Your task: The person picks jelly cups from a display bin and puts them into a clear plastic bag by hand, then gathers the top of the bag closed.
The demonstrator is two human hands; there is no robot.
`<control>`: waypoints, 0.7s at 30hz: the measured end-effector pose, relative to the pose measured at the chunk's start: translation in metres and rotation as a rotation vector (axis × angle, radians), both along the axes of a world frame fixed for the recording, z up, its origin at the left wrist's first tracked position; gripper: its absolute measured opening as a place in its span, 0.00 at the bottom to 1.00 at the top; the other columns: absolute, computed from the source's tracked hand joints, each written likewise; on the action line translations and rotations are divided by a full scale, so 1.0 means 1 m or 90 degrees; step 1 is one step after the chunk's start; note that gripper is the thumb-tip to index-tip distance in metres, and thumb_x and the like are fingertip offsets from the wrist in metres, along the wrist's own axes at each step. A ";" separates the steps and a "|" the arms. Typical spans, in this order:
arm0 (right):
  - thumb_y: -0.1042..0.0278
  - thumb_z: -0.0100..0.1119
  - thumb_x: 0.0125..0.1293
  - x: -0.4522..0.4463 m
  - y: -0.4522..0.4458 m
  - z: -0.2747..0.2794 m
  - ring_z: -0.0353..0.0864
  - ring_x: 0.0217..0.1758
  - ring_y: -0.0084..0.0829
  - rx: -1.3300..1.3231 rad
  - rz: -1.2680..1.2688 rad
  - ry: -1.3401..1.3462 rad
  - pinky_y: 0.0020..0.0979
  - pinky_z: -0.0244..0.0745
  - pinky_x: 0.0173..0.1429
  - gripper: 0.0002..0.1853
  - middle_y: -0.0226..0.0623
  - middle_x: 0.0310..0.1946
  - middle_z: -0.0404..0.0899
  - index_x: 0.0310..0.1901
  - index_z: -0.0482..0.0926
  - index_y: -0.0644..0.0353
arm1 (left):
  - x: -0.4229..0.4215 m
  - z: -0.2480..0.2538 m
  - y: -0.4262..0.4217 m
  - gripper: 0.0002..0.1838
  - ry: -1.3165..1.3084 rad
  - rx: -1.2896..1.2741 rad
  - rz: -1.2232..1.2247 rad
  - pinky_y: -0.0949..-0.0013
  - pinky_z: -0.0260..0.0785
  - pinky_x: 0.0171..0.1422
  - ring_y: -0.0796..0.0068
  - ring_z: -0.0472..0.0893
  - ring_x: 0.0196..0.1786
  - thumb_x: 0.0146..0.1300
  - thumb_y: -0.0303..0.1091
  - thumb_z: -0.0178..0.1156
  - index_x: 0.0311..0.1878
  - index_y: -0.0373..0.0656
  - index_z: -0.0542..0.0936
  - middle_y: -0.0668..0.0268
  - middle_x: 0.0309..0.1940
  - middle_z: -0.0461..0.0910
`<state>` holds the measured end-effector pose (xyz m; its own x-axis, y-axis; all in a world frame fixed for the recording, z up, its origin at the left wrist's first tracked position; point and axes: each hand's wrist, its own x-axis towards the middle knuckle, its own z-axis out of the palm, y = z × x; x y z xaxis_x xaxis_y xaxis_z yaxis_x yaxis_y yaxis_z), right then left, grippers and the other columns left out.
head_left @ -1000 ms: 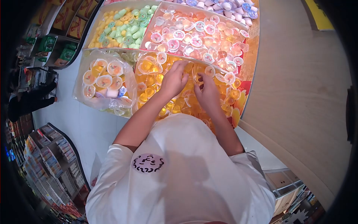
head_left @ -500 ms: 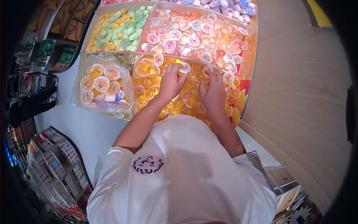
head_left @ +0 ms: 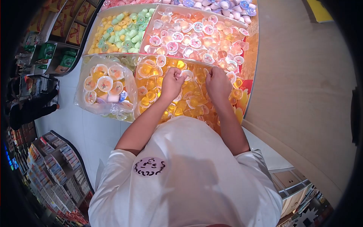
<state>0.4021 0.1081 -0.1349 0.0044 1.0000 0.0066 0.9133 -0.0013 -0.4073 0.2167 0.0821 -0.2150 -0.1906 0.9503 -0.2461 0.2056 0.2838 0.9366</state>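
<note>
Both hands are over a compartment of orange-yellow jelly cups (head_left: 194, 100). My left hand (head_left: 172, 84) is closed, thumb and fingers pinched at the edge of a jelly cup with a pale lid (head_left: 186, 74). To its right, my right hand (head_left: 218, 85) is closed with its fingers curled downward by the divider; what it holds, if anything, is hidden under the fingers. A clear plastic bag (head_left: 126, 81) holding several orange-lidded jelly cups and a purple-white one rests left of my left hand.
Behind the divider lie pink jelly cups (head_left: 189, 34), with yellow and green ones (head_left: 124, 32) to their left and purple ones (head_left: 234, 9) at the far edge. A wooden surface (head_left: 298, 75) is on the right. Shelves (head_left: 56, 166) and a person in dark clothes (head_left: 34, 104) are at left.
My left hand has dropped slightly and pinched in at the pale-lidded cup. My right hand's fingers have curled in, and the cup lid at its fingertips no longer shows.
</note>
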 end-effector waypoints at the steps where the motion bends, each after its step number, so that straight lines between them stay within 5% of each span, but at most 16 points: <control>1: 0.63 0.64 0.68 0.001 0.000 -0.003 0.85 0.42 0.48 0.011 -0.002 0.012 0.49 0.79 0.44 0.09 0.42 0.38 0.83 0.39 0.79 0.60 | 0.000 0.000 -0.002 0.13 0.000 0.001 0.000 0.69 0.74 0.40 0.78 0.75 0.33 0.66 0.28 0.70 0.48 0.37 0.75 0.68 0.34 0.76; 6: 0.60 0.66 0.68 0.008 -0.007 0.018 0.84 0.35 0.49 -0.038 -0.006 0.116 0.47 0.77 0.42 0.12 0.44 0.31 0.83 0.38 0.79 0.61 | -0.002 0.030 -0.019 0.09 -0.221 -0.089 0.034 0.76 0.79 0.39 0.82 0.81 0.34 0.72 0.28 0.66 0.44 0.39 0.74 0.70 0.32 0.77; 9: 0.63 0.66 0.71 0.014 -0.014 0.023 0.82 0.29 0.36 -0.086 0.073 0.301 0.37 0.75 0.37 0.11 0.37 0.26 0.80 0.38 0.79 0.62 | -0.010 0.050 -0.042 0.08 -0.256 -0.086 -0.028 0.75 0.80 0.42 0.81 0.84 0.40 0.73 0.29 0.65 0.45 0.39 0.74 0.67 0.36 0.80; 12: 0.69 0.62 0.75 0.010 -0.024 0.041 0.71 0.29 0.13 -0.276 0.053 0.546 0.21 0.67 0.33 0.07 0.21 0.26 0.74 0.38 0.77 0.60 | -0.014 0.087 -0.071 0.07 -0.266 -0.105 -0.031 0.74 0.79 0.45 0.80 0.84 0.39 0.74 0.27 0.64 0.45 0.41 0.73 0.69 0.36 0.80; 15: 0.69 0.63 0.74 0.002 -0.029 0.053 0.72 0.29 0.14 -0.337 0.084 0.691 0.21 0.69 0.35 0.07 0.21 0.26 0.74 0.39 0.77 0.60 | -0.028 0.141 -0.096 0.07 -0.248 -0.122 -0.033 0.75 0.78 0.46 0.81 0.83 0.39 0.73 0.25 0.64 0.45 0.41 0.74 0.70 0.35 0.79; 21: 0.68 0.64 0.74 -0.053 -0.028 0.088 0.74 0.31 0.15 -0.443 0.197 0.793 0.21 0.71 0.37 0.07 0.24 0.30 0.77 0.41 0.75 0.59 | -0.103 0.212 -0.123 0.06 -0.083 0.142 0.039 0.77 0.76 0.48 0.84 0.79 0.40 0.74 0.23 0.61 0.48 0.39 0.74 0.71 0.36 0.77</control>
